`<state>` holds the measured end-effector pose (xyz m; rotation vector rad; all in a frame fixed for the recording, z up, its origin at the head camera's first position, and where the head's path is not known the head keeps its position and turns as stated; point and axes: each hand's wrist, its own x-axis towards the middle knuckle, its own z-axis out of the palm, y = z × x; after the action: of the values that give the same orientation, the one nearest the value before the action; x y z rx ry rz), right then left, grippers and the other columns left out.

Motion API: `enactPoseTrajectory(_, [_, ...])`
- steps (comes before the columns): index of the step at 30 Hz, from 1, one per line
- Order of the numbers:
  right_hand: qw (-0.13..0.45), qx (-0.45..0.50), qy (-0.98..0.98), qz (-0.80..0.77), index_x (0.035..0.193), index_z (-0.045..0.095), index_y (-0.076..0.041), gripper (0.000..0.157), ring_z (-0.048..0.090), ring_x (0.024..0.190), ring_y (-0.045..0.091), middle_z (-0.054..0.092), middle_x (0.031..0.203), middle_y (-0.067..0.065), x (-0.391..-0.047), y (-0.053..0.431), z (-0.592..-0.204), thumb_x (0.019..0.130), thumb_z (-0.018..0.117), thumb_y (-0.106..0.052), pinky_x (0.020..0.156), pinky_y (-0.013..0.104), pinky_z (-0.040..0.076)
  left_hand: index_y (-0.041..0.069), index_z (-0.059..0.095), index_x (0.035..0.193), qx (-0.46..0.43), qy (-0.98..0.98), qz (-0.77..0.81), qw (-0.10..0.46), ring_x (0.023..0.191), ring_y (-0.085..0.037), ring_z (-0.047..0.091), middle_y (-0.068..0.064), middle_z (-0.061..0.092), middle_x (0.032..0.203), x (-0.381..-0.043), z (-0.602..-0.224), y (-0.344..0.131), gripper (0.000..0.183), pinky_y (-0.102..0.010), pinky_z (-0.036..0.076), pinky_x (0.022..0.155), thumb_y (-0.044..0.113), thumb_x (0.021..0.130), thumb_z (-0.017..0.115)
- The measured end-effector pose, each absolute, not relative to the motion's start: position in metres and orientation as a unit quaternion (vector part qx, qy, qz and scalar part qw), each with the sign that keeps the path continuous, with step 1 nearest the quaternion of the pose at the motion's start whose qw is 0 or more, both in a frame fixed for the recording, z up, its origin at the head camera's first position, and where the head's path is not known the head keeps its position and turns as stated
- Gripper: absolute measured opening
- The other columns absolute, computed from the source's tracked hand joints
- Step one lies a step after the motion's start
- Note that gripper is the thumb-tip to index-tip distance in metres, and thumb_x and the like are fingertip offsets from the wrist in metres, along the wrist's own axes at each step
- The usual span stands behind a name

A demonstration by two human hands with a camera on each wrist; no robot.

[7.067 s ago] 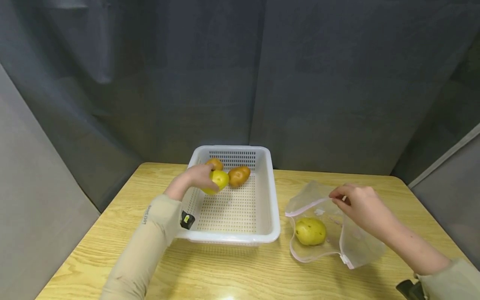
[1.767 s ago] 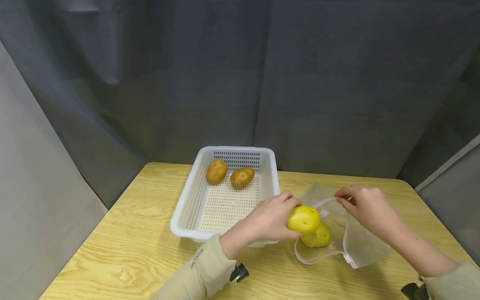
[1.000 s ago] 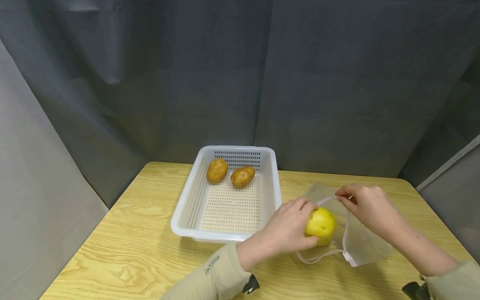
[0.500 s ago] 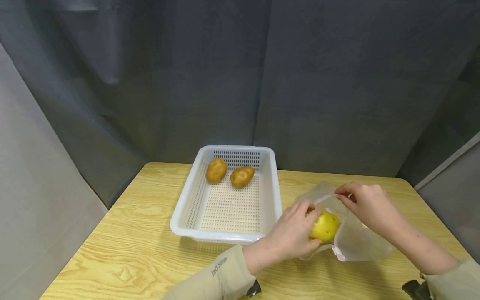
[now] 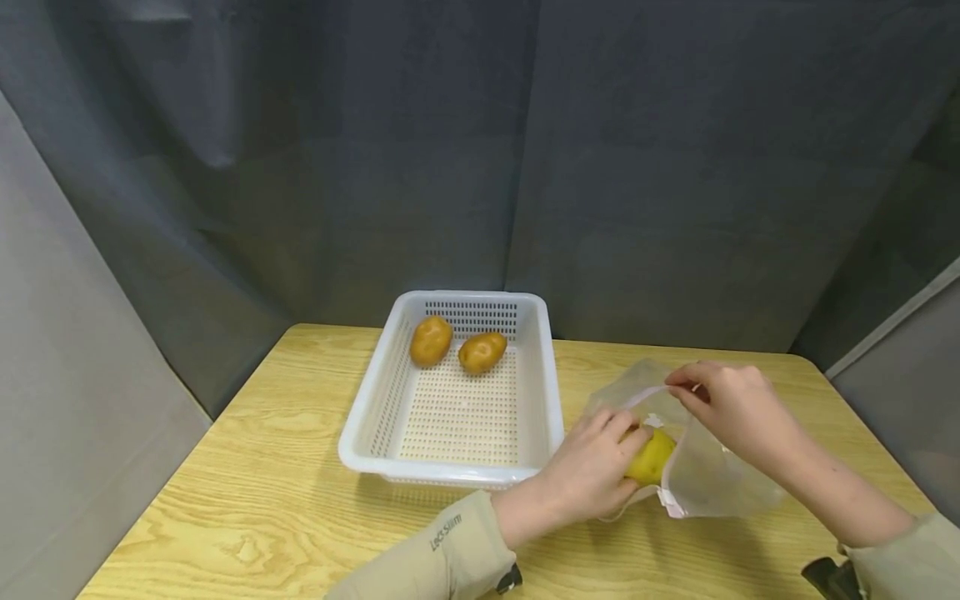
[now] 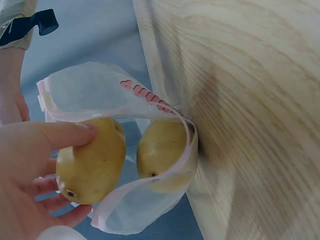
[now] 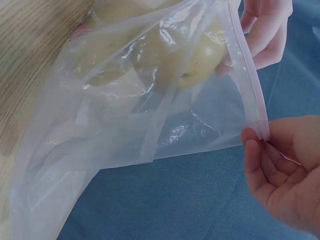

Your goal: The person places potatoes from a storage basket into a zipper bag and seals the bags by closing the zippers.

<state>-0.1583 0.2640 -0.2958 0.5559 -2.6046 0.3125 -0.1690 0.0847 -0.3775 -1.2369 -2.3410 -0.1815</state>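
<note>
My left hand (image 5: 592, 467) grips a yellow potato (image 6: 92, 162) between thumb and fingers, just inside the mouth of a clear zip bag (image 5: 723, 483). A second potato (image 6: 160, 152) lies deeper in the bag, near the table, as the left wrist view shows. In the head view the left hand partly covers the held potato (image 5: 651, 458). My right hand (image 5: 738, 408) pinches the bag's pinkish zip edge (image 7: 255, 90) between thumb and fingertips, and the mouth stands open. A slider (image 5: 670, 502) sits at the near end of that edge.
A white perforated plastic basket (image 5: 553, 408) stands left of the bag. Two browner potatoes, an upright one (image 5: 431, 340) and a sideways one (image 5: 482, 352), lie at its back. The wood-grain table (image 5: 247, 483) ends at a dark curtain (image 5: 420, 167).
My left hand has carried the yellow potato rightward from the basket and into the bag's mouth. The bag's near edge has shifted slightly left and up; the right hand keeps its pinch.
</note>
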Motion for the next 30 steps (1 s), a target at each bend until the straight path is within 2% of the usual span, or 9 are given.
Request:
enactPoseTrajectory(3, [0.226,0.2,-0.946,0.116,0.083,0.07,-0.004,0.008,0.052,0.054,0.004,0.066,0.071,0.002,-0.158,0.264,-0.295,0.075,0.069,-0.008,0.045,0.019,0.04,0.016,0.05,0.125,-0.457,-0.852,-0.048,0.251,0.107,-0.011,0.044,0.004,0.048,0.12,-0.168,-0.377,0.087,0.058,-0.027,0.039,0.094,0.05,0.08,0.061])
enactPoseTrajectory(10, [0.221,0.201,-0.946,0.125,0.082,0.069,-0.005,0.006,0.052,0.054,0.004,0.066,0.071,0.002,-0.157,0.262,-0.296,0.076,0.069,-0.007,0.046,0.02,0.041,0.016,0.052,0.124,-0.443,-0.862,-0.038,0.242,0.107,-0.008,0.047,0.006,0.049,0.118,-0.164,-0.383,0.091,0.057,-0.022,0.04,0.088,0.04,0.075,0.068])
enactPoseTrajectory(15, [0.243,0.211,-0.939,0.123,0.081,0.069,-0.005,0.007,0.05,0.053,0.003,0.066,0.071,0.003,-0.157,0.263,-0.296,0.074,0.07,-0.005,0.045,0.019,0.04,0.015,0.053,0.124,-0.449,-0.858,-0.03,0.248,0.108,-0.008,0.049,0.006,0.052,0.118,-0.165,-0.384,0.096,0.057,-0.021,0.04,0.092,0.047,0.078,0.064])
enactPoseTrajectory(18, [0.25,0.215,-0.936,0.121,0.08,0.07,-0.006,0.007,0.05,0.053,0.002,0.066,0.071,0.002,-0.157,0.264,-0.296,0.073,0.071,-0.005,0.045,0.02,0.04,0.014,0.055,0.12,-0.458,-0.851,-0.024,0.255,0.109,-0.008,0.05,0.004,0.054,0.117,-0.167,-0.384,0.098,0.055,-0.02,0.037,0.096,0.048,0.078,0.064])
enactPoseTrajectory(24, [0.25,0.218,-0.935,0.125,0.081,0.07,-0.007,0.008,0.052,0.054,0.003,0.066,0.072,0.001,-0.156,0.265,-0.297,0.073,0.071,-0.005,0.046,0.019,0.04,0.015,0.059,0.107,-0.479,-0.828,-0.035,0.29,0.098,-0.007,0.051,0.004,0.054,0.107,-0.168,-0.385,0.102,0.04,-0.015,0.039,0.09,0.044,0.08,0.063])
enactPoseTrajectory(30, [0.251,0.214,-0.936,0.124,0.08,0.07,-0.008,0.008,0.052,0.054,0.003,0.066,0.073,0.002,-0.156,0.266,-0.298,0.073,0.071,-0.005,0.046,0.02,0.041,0.016,0.057,0.118,-0.491,-0.825,-0.024,0.279,0.101,-0.008,0.048,0.002,0.052,0.11,-0.167,-0.386,0.107,0.045,-0.017,0.038,0.092,0.041,0.081,0.062])
